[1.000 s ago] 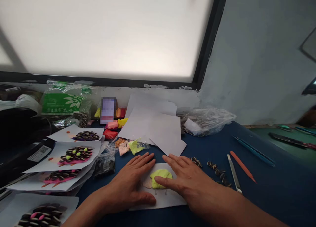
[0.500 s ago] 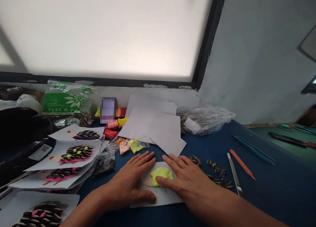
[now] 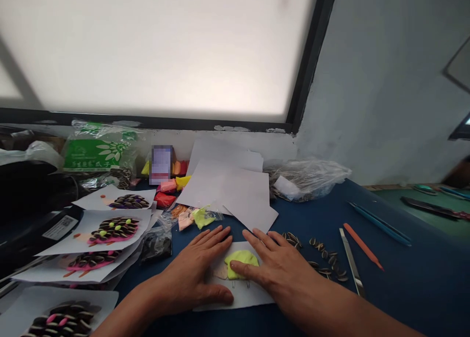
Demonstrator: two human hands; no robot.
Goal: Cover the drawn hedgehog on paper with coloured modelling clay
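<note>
A small white sheet of paper (image 3: 244,298) lies on the dark blue tabletop, with short pencil lines below its middle. Yellow-green modelling clay (image 3: 244,261) is spread flat on it, and a pale peach piece of clay (image 3: 220,271) adjoins its left side, partly hidden. My left hand (image 3: 201,268) rests flat over the paper's left side, fingers stretched out and thumb along the lower part. My right hand (image 3: 275,258) lies over the right side, fingers spread, its thumb on the yellow-green clay. Neither hand grips anything.
Sunflower seeds (image 3: 326,254), a craft knife (image 3: 351,261), an orange pen-like tool (image 3: 363,246) and blue tweezers (image 3: 380,223) lie on the right. Seed-covered hedgehog pictures (image 3: 113,229) are stacked left. Blank sheets (image 3: 227,180), clay packets (image 3: 165,199) and a plastic bag (image 3: 308,178) sit behind.
My right thumb has slid slightly left across the yellow-green clay. My left hand stays in nearly the same place, and the view has shifted very slightly.
</note>
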